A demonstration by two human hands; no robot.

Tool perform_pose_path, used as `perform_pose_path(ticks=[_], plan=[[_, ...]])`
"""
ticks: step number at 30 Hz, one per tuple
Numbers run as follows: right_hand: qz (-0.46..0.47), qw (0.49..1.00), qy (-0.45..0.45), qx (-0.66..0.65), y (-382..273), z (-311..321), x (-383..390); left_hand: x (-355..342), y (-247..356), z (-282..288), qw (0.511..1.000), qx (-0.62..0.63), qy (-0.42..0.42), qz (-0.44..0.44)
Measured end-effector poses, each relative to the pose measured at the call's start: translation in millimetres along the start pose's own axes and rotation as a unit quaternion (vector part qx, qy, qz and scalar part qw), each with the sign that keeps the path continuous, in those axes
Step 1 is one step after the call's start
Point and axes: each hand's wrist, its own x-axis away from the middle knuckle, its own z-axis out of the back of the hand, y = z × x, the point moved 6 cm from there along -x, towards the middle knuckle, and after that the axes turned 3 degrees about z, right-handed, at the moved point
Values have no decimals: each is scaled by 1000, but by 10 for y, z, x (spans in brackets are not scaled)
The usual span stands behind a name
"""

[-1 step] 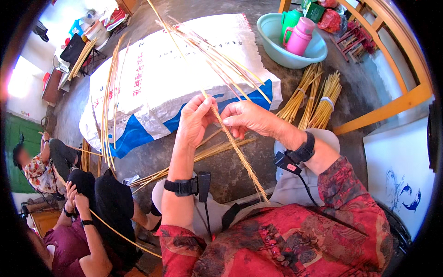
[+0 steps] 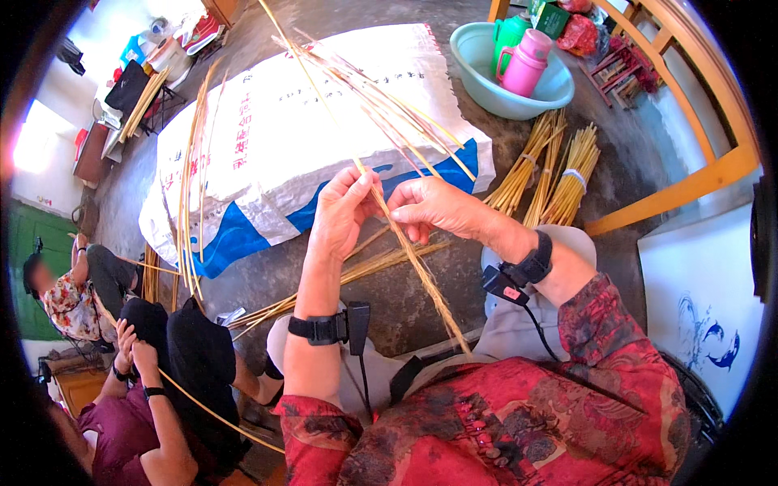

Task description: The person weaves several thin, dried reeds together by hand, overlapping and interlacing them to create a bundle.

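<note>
In front of my lap a long, pale yellow plant stalk [image 2: 423,275] slants from the upper left down toward me, its near end frayed and tufted. My left hand [image 2: 340,212] is closed round it, thumb pressed on top. Close beside, my right hand [image 2: 444,209] pinches the same stalk just below with thumb and forefinger; its other fingers are curled. The stalk's upper part runs over a white and blue woven sack [image 2: 324,121], on which a loose spread of thin stalks [image 2: 381,105] lies. More long stalks [image 2: 190,178] rest along the sack's left side.
Tied stalk bundles [image 2: 574,174] stand at the right, beyond my right wrist. Behind them a light blue basin [image 2: 486,93] holds a pink flask [image 2: 527,65] and a green one. A wooden frame [image 2: 689,186] borders the right. At the left, two people sit handling stalks.
</note>
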Motion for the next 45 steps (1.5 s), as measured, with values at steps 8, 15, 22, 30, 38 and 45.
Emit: perform_pose_path(ticks=[8,15,22,30,38,45], plan=[[15,998,-15,61,6,14,-22,19,1,-47,999,-38,-16,3],[22,995,-10,93,-13,34,-38,7,-5,-35,998,-50,-30,-1],[17,992,-21,119,-37,-13,-20,25,-14,-30,997,-73,-14,-2],[19,996,11,90,-63,29,-16,29,24,-34,1000,-25,-1,-12],[30,993,26,112,-34,91,-10,45,91,57,999,-18,4,-39],[191,812,126,537,-178,163,123,64,253,177,997,-16,26,-75]])
